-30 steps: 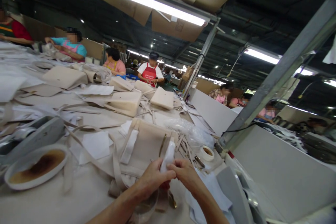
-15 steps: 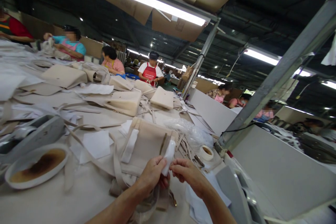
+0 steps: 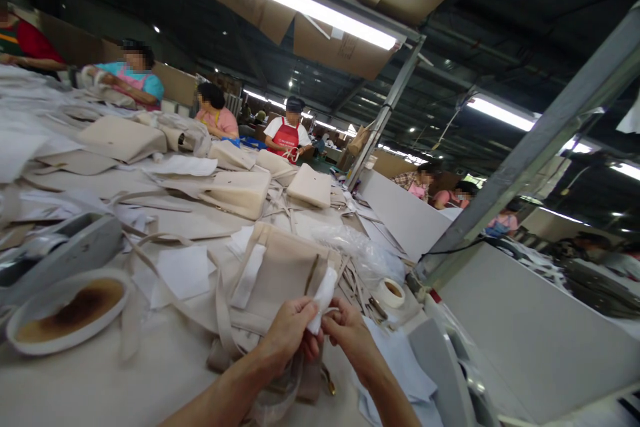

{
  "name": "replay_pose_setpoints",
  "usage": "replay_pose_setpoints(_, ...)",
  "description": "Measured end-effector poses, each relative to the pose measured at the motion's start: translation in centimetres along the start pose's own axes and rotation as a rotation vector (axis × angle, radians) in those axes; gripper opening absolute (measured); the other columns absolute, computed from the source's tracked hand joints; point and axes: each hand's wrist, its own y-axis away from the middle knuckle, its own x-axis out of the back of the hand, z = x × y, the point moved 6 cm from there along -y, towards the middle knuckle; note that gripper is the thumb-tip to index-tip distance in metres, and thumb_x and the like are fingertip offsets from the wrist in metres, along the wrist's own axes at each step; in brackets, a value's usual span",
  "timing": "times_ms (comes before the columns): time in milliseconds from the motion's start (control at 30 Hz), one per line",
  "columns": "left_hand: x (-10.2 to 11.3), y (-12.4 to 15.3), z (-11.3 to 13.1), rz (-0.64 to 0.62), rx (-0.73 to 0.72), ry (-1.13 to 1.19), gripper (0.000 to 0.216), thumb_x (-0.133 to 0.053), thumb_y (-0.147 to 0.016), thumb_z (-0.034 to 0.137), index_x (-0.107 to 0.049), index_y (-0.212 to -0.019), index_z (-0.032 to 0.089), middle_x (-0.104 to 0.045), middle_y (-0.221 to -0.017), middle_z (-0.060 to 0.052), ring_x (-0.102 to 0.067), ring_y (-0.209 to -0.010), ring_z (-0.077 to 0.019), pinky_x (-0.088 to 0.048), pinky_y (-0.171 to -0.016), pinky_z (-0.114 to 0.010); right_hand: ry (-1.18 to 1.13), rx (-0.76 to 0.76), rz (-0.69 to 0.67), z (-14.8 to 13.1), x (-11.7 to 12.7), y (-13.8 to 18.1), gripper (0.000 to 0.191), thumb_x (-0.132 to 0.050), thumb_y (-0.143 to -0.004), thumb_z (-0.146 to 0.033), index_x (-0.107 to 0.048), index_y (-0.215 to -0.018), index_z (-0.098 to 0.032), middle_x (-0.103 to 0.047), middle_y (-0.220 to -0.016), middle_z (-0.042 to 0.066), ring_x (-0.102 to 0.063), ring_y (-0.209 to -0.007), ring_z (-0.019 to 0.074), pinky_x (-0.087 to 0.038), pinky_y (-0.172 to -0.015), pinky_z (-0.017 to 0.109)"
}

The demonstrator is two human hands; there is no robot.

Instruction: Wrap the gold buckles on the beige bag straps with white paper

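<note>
My left hand point(image 3: 290, 333) and my right hand point(image 3: 347, 333) meet low in the middle of the view. Between them they pinch a small white wrapped piece point(image 3: 324, 293) that stands up from the fingers. It lies against the near edge of a beige bag point(image 3: 280, 273) spread flat on the worktable point(image 3: 125, 380). A beige strap point(image 3: 220, 310) runs along the bag's left side. A metal clasp point(image 3: 329, 383) shows just under my wrists.
A white dish point(image 3: 65, 310) with brown glue sits at the left beside a grey tool point(image 3: 65, 250). A tape roll point(image 3: 393, 292) and clear plastic point(image 3: 360, 250) lie right of the bag. More beige bags point(image 3: 240, 192) fill the table. Several other people work at the far end.
My right hand drew slightly away from the white piece, then came back against it. The view tilted a little; the bag stayed put.
</note>
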Motion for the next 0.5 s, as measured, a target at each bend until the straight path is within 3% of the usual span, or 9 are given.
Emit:
replay_pose_setpoints(167,0.1,0.0,0.4,0.001,-0.032,-0.070,0.070,-0.057,-0.069,0.071,-0.062,-0.104,0.011,-0.057,-0.051,0.004,-0.050,-0.034,-0.0098,-0.035,-0.033,-0.019,-0.037,0.024,0.090,0.4,-0.3,0.0,0.031,-0.075,-0.065,-0.045,-0.060,-0.072,-0.018,-0.060,-0.059,-0.003,-0.048,-0.054,0.0124,-0.033,-0.053,0.026)
replay_pose_setpoints(267,0.1,0.1,0.5,0.003,-0.051,-0.104,0.069,-0.054,-0.072,0.070,-0.062,-0.107,0.011,-0.056,-0.052,0.004,-0.051,-0.035,-0.0101,-0.035,-0.033,-0.019,0.032,0.092,0.137,-0.4,0.1,0.3,0.027,-0.076,-0.065,-0.042,-0.068,-0.070,-0.018,-0.066,-0.067,0.000,-0.058,-0.069,0.0187,-0.042,-0.068,0.030)
replay_pose_setpoints(367,0.2,0.2,0.5,0.007,-0.077,-0.139,0.065,-0.052,-0.077,0.065,-0.062,-0.111,0.011,-0.056,-0.054,0.004,-0.052,-0.036,-0.0105,-0.036,-0.033,-0.018,0.011,0.111,0.117,-1.2,-0.1,0.6,0.023,-0.076,-0.065,-0.041,-0.071,-0.069,-0.018,-0.069,-0.068,0.001,-0.061,-0.077,0.0227,-0.043,-0.079,0.034)
replay_pose_setpoints(500,0.3,0.3,0.7,0.011,-0.111,-0.196,0.058,-0.050,-0.082,0.056,-0.063,-0.115,0.011,-0.055,-0.056,0.004,-0.052,-0.036,-0.0100,-0.037,-0.033,-0.018,-0.048,0.008,0.110,-1.3,-0.7,1.3,0.019,-0.069,-0.068,-0.035,-0.073,-0.076,-0.018,-0.065,-0.061,-0.001,-0.053,-0.062,0.0154,-0.037,-0.061,0.027)
